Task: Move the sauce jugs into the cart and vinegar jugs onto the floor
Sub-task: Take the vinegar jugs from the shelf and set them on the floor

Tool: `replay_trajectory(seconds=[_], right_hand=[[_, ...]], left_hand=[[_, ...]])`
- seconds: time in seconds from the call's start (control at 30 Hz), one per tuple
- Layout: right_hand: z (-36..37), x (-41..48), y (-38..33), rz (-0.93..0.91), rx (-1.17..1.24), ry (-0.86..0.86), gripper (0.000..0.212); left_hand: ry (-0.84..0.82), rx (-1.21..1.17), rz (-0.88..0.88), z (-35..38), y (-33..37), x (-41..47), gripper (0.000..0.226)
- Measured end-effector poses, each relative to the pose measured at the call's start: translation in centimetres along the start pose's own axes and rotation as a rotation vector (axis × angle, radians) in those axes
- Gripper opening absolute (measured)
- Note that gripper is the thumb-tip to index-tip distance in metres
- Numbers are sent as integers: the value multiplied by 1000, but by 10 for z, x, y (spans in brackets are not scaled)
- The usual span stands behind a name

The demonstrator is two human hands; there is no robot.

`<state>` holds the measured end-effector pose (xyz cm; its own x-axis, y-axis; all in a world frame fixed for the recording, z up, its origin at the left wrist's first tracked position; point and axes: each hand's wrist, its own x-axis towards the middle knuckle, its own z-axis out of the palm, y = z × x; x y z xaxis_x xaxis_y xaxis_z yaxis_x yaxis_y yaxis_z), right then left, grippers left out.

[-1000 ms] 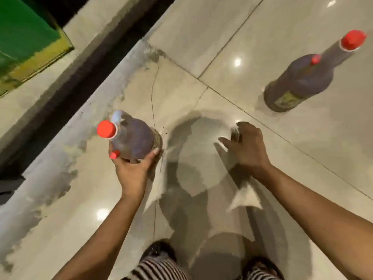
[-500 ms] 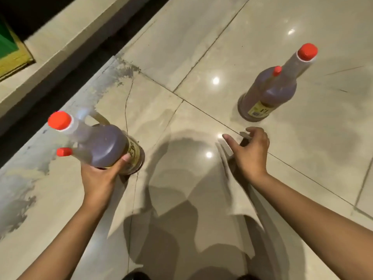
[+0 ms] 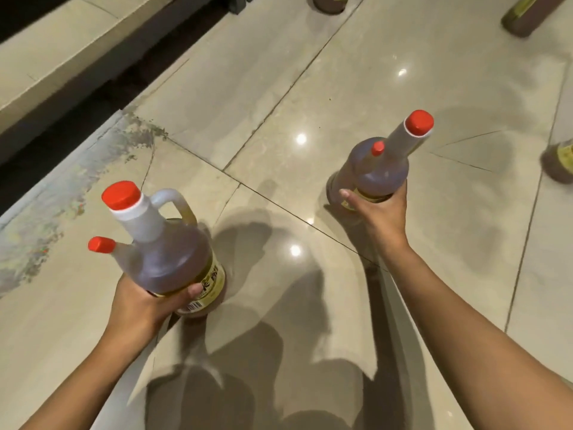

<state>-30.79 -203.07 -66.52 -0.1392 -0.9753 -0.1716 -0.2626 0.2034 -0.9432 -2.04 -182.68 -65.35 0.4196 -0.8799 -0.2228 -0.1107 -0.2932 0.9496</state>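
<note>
At 8 o'clock the left hand (image 3: 145, 305) curls its fingers (image 3: 194, 289) round the left jug (image 3: 167, 252); at 2 o'clock the right hand (image 3: 378, 212) grips the right jug (image 3: 381, 172). Both sit low by the floor (image 3: 279, 88). They look full, heavy and slick-sided, so the handle (image 3: 178, 201) would probably give a surer hold.

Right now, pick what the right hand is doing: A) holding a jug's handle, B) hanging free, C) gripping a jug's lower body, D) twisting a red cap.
C: the right hand wraps the lower body of a jug, well below its untouched red cap.
</note>
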Motion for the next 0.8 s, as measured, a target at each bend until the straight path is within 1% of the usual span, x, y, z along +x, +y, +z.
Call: replay_trajectory(seconds=[0.1,0.17,0.23,0.3,0.33,0.4,0.43,0.47,0.53,0.57,0.6,0.63,0.67,0.7,0.73,0.77,0.8], right_hand=[[9,1,-4,-19,55,49,74],[12,5,-4,-12,1,113,72],[13,1,-9,10,-26,126,73],[12,-13,-17,90,32,118,67],[10,-26,-23,155,74,111,62],[1,-56,-39,279,66,59,59],[-8,-74,-48,323,16,17,58],[-18,-91,-60,358,-20,-28,53],[-42,-124,-94,429,-31,-74,32],[-54,-140,-117,477,-14,-66,26],[-67,-155,-138,516,-20,-63,25],[-79,-172,-164,526,-42,-97,29],[-92,-188,-192,522,-77,-160,40],[-105,-202,-220,528,-100,-208,58],[-119,-215,-251,554,-117,-218,72],[-133,-228,-284,571,-115,-214,78],[-146,-241,-318,565,-112,-209,78]], left_hand=[[-5,-155,-32,6,0,6,85],[4,-229,-56,10,0,11,78],[10,-276,-81,12,1,13,74],[8,-319,-116,13,12,8,72],[10,-340,-130,12,23,2,66],[-2,-355,-159,4,52,-15,52],[-17,-351,-180,-2,70,-24,50],[-35,-342,-206,-8,92,-35,50],[-46,-301,-259,-23,143,-55,64],[-57,-266,-278,-30,172,-66,72],[-67,-231,-296,-38,200,-77,73],[-81,-212,-313,-46,230,-89,70],[-100,-211,-326,-53,261,-101,65],[-110,-210,-330,-59,293,-113,61],[-112,-200,-327,-65,324,-125,59],[-113,-190,-327,-70,356,-139,55],[-112,-188,-328,-73,389,-153,47]])
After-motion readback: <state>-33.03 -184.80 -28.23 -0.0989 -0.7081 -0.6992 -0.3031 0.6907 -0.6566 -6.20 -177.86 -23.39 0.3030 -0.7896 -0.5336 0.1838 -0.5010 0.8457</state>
